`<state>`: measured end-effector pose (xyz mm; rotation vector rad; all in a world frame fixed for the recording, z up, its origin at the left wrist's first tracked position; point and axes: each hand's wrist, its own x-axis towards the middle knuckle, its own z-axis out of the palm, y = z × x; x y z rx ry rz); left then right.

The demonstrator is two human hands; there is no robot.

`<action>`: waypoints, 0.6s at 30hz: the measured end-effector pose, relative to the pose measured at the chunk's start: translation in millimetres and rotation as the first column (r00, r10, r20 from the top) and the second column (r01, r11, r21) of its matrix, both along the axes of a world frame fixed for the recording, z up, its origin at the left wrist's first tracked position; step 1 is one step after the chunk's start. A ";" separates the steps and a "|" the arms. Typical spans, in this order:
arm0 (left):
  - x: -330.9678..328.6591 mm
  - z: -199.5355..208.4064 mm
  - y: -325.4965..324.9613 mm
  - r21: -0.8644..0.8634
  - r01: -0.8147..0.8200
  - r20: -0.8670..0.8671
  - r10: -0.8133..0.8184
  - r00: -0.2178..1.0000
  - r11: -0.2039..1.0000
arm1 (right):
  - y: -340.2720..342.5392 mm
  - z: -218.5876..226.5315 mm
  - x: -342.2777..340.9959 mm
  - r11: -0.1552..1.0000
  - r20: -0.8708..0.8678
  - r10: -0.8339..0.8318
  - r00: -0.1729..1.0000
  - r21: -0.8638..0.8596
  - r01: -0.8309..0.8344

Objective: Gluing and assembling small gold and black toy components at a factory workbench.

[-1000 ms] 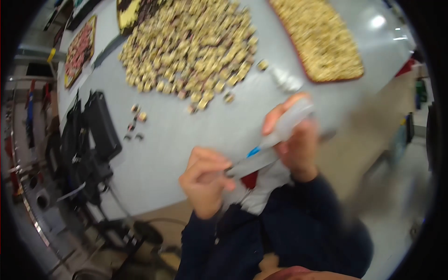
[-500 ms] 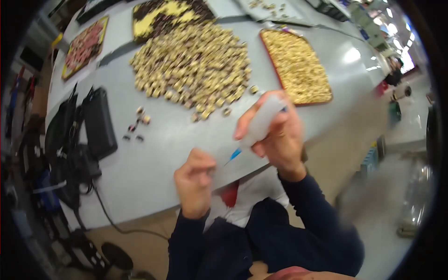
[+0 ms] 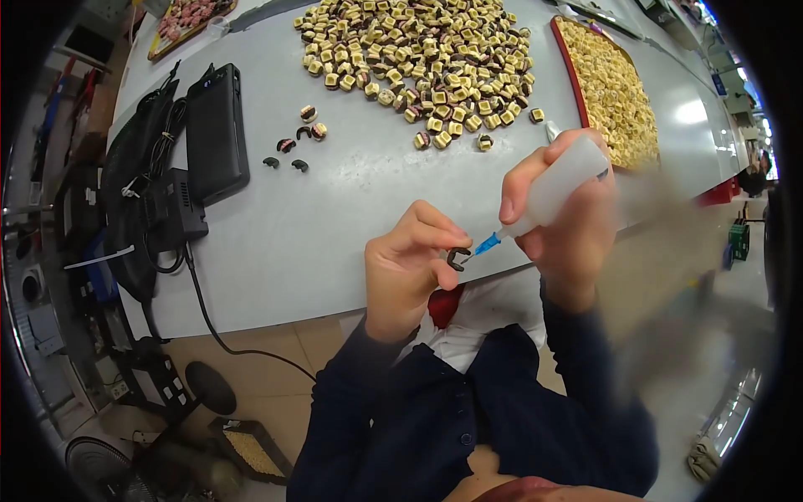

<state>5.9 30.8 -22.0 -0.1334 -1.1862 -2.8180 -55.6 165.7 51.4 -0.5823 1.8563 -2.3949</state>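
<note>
Near the 6 o'clock edge of the table (image 3: 293, 234), a dark C-shaped piece (image 3: 452, 258) is pinched in the left hand (image 3: 403, 268), gap toward 3 o'clock. By the right hand (image 3: 577, 238), apart at 2 o'clock, a white squeeze bottle (image 3: 565, 178) is gripped, axis 2-to-8, its blue-hubbed needle (image 3: 486, 244) at the gap; contact can't be told.

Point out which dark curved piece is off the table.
The curved piece pinched in the left hand, near the bottle's blue tip; the other loose ones lie on the table.
</note>
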 end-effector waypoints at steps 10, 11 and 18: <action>-3.5 -0.6 -0.1 -0.041 -0.003 -0.041 0.001 0.999 0.999 | 0.1 -2.0 -2.0 1.000 -0.010 0.009 1.000 0.008 -0.009; -3.8 -0.8 -0.1 -0.050 -0.004 -0.042 0.002 0.999 0.999 | 0.2 -2.4 -2.1 1.000 -0.010 0.008 1.000 0.011 -0.008; -4.3 -0.8 0.2 -0.050 -0.001 -0.050 -0.002 0.999 0.999 | -1.4 -1.3 -0.2 1.000 -0.004 -0.017 1.000 0.023 0.017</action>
